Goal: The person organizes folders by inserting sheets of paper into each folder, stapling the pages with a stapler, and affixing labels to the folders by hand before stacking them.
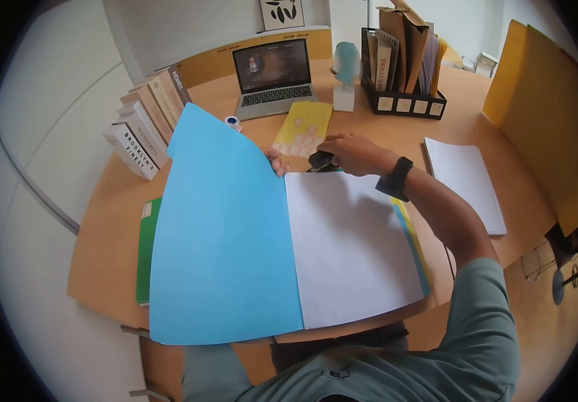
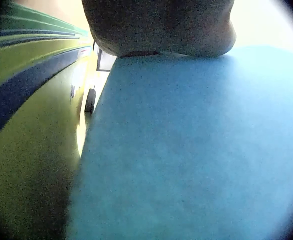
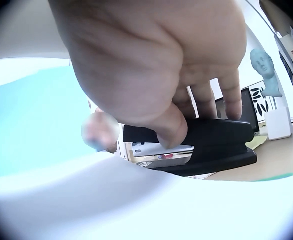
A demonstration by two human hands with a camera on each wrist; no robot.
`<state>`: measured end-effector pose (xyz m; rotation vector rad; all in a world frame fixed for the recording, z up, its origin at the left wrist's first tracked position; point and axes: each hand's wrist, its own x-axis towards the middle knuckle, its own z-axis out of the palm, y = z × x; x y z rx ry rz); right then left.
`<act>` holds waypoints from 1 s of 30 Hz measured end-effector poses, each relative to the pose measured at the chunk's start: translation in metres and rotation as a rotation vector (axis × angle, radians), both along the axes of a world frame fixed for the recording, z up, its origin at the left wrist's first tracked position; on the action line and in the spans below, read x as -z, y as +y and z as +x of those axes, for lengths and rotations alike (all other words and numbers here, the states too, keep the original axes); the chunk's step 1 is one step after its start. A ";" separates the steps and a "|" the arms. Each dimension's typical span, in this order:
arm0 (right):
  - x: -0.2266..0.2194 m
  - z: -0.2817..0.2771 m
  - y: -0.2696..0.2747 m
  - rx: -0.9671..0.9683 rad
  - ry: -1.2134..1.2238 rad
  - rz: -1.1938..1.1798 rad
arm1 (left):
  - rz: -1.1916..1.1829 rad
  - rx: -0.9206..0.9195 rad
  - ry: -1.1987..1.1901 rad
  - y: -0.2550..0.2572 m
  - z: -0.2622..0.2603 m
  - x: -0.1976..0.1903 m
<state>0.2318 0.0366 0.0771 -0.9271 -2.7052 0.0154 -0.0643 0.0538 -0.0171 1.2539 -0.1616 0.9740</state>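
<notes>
A blue folder point(image 1: 225, 234) lies open in front of me, its left cover raised. White sheets point(image 1: 356, 254) rest on its right side. My right hand point(image 1: 356, 154) grips a black stapler point(image 3: 221, 150) at the top edge of the sheets, thumb and fingers on its upper arm. In the right wrist view the stapler's jaws stand apart. My left arm runs behind the raised cover, which hides most of it. The fingers of my left hand point(image 1: 277, 163) show at the folder's top edge by the fold, holding it there; the left wrist view shows the hand against the blue cover.
Behind are a laptop point(image 1: 275, 74), a yellow patterned sheet point(image 1: 304, 127), a teal head figure point(image 1: 347, 63) and a black file holder point(image 1: 406, 104). Books point(image 1: 145, 120) and a green folder point(image 1: 147, 248) are left. A paper stack point(image 1: 466, 181) and yellow panel point(image 1: 537, 114) are right.
</notes>
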 end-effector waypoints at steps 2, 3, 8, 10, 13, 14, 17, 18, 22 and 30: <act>-0.001 0.003 0.000 -0.025 -0.001 -0.008 | 0.002 -0.007 -0.002 0.001 0.001 -0.001; 0.002 0.005 0.002 -0.037 -0.002 -0.006 | 0.004 -0.010 -0.003 -0.001 -0.001 -0.001; -0.001 0.012 -0.001 -0.069 -0.063 -0.052 | 0.007 -0.022 0.011 -0.001 -0.004 -0.004; 0.003 0.013 0.001 -0.064 -0.093 -0.096 | 0.005 -0.021 0.016 0.000 -0.003 -0.005; 0.012 0.013 0.002 -0.126 -0.007 -0.016 | 0.006 -0.033 0.017 -0.003 -0.006 -0.003; 0.011 0.012 -0.001 -0.140 0.003 -0.007 | 0.005 -0.033 0.016 -0.001 -0.006 -0.005; 0.008 0.007 -0.007 -0.139 -0.005 -0.010 | -0.001 -0.042 0.021 -0.001 -0.007 -0.003; 0.008 0.005 -0.007 -0.117 -0.039 -0.027 | 0.003 -0.040 0.024 0.000 -0.005 -0.002; 0.011 0.004 -0.012 -0.094 -0.010 -0.051 | -0.001 -0.058 0.016 -0.004 -0.007 0.002; 0.032 0.001 -0.014 -0.115 0.039 0.125 | -0.014 -0.069 0.026 -0.004 -0.006 0.005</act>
